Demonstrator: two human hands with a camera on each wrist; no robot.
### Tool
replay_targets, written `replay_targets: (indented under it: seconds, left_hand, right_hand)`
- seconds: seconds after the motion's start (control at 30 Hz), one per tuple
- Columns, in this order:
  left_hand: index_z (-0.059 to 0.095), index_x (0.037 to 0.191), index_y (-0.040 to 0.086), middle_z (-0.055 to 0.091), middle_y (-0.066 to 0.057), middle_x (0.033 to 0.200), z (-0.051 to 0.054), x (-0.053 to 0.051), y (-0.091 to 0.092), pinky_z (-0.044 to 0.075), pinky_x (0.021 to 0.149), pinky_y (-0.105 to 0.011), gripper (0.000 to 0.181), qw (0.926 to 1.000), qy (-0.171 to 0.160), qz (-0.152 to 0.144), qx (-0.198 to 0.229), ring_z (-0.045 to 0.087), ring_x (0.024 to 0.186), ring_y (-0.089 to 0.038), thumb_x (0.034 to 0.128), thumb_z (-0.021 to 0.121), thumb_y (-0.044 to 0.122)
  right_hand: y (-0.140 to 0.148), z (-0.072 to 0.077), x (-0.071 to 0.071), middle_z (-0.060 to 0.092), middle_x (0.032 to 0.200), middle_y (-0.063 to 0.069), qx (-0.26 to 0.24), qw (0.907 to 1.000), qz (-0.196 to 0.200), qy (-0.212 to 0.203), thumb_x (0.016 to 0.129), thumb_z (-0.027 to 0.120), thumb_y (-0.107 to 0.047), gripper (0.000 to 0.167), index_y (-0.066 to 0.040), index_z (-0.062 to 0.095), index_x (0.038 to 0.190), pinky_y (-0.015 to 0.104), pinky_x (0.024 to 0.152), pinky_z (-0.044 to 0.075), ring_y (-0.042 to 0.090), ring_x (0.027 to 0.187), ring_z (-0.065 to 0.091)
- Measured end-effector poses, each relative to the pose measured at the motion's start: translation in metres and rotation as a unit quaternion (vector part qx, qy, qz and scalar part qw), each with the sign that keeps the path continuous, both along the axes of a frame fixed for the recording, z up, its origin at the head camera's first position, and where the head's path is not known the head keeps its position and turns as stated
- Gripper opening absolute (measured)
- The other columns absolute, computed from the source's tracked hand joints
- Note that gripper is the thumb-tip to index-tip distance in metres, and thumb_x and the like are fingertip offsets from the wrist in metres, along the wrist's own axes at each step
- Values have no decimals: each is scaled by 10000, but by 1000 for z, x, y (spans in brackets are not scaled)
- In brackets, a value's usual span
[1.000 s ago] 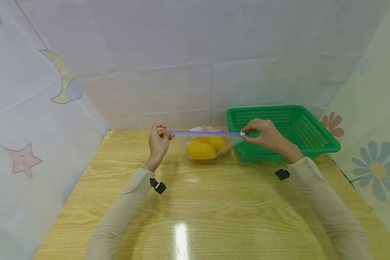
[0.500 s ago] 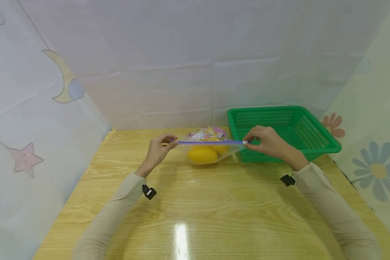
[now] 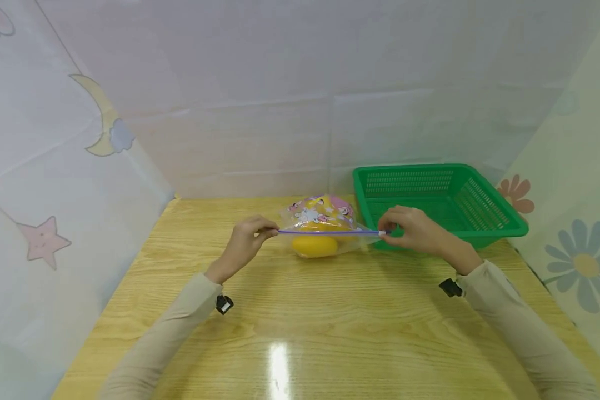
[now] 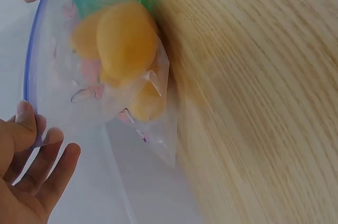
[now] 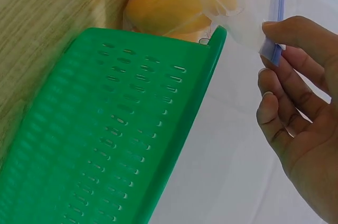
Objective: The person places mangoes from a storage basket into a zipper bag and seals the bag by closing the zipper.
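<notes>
A clear zip bag (image 3: 312, 214) with cartoon prints and a purple zip strip holds several yellow mangoes (image 4: 127, 39). My left hand (image 3: 247, 241) pinches the left end of the strip between thumb and forefinger; in the left wrist view its other fingers spread away from the film. At the other end, my right hand (image 3: 415, 229) pinches the strip by the white slider (image 5: 270, 50). Between both hands the strip is stretched straight and looks closed along its length. The lower part of the bag, with the mangoes, is at the table surface.
A green plastic basket (image 3: 440, 225) with slotted walls stands right of the bag, beneath and behind my right hand. The wooden table (image 3: 330, 322) meets a pale cloth backdrop (image 3: 250, 139) at the back. Printed cloth hangs on both sides.
Both hands have lowered the zip strip toward me, and the bag's printed far side has come into view. My left hand has changed its hold on the strip's end. The basket has stayed put.
</notes>
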State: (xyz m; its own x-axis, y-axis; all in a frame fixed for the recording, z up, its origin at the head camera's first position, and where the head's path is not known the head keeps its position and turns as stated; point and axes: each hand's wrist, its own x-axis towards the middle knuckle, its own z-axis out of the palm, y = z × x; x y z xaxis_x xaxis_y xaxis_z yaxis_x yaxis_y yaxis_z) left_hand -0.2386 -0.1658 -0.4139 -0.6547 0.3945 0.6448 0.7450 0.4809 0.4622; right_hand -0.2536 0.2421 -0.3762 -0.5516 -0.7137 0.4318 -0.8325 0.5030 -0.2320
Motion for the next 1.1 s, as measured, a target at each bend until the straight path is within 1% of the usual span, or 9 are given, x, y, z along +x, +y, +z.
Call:
replay_targets:
  seconds: [0.2,0.33,0.47,0.63,0.73,0.93,1.0,1.1]
  left_hand:
    - [743,952,7,706,-63,914,-4,4,1,577,723,-259,84,9997,188,-49,-155,666,817,-175,872,719,20]
    - [737,950,0,705,-55,905,-8,7,2,575,717,-256,87,9992,254,-206,-223,666,805,-169,865,722,10]
    - [733,954,5,696,-42,901,-10,12,3,571,713,-243,90,9987,300,-347,-240,662,801,-157,865,723,1]
    - [736,953,20,691,-26,895,-11,20,5,558,708,-220,91,9978,373,-458,-292,652,795,-130,864,729,3]
    - [741,943,19,695,-24,884,-13,23,5,557,708,-212,92,9971,421,-532,-342,654,790,-125,854,741,0]
    - [754,917,29,700,-17,872,-17,30,6,554,738,-189,109,9953,410,-750,-459,658,800,-114,815,788,18]
    - [754,907,37,705,-13,883,-19,31,7,554,758,-192,108,9944,414,-833,-502,659,819,-119,809,799,33]
    - [757,889,55,705,0,884,-22,34,8,550,773,-197,93,9933,455,-870,-610,653,841,-125,810,807,56]
  right_hand:
    - [0,-2,7,618,915,-49,321,9991,-93,-273,849,778,-41,157,-115,722,976,312,629,541,101,766,584]
    - [0,-4,12,619,919,-49,450,9981,-81,-414,844,781,-34,152,-127,717,946,305,638,553,111,768,602]
    - [0,-7,17,609,896,-51,507,9980,24,-380,821,790,-6,178,-129,703,917,298,612,546,108,740,590]
    - [1,-14,20,570,854,-78,674,9974,42,-247,799,799,8,209,-142,682,887,260,572,491,91,702,535]
    - [1,-17,22,528,826,-89,803,9964,6,-256,800,789,12,214,-149,670,877,242,554,450,87,682,498]
    - [-1,-21,26,443,782,-108,1039,9938,-27,-389,817,738,10,249,-203,614,847,219,527,360,28,649,387]
    - [-2,-22,27,437,774,-108,1098,9930,-27,-445,805,731,13,252,-201,601,836,217,518,345,17,639,371]
    - [-3,-26,27,432,768,-108,1217,9911,-27,-539,785,723,16,243,-184,589,820,214,521,339,19,636,368]
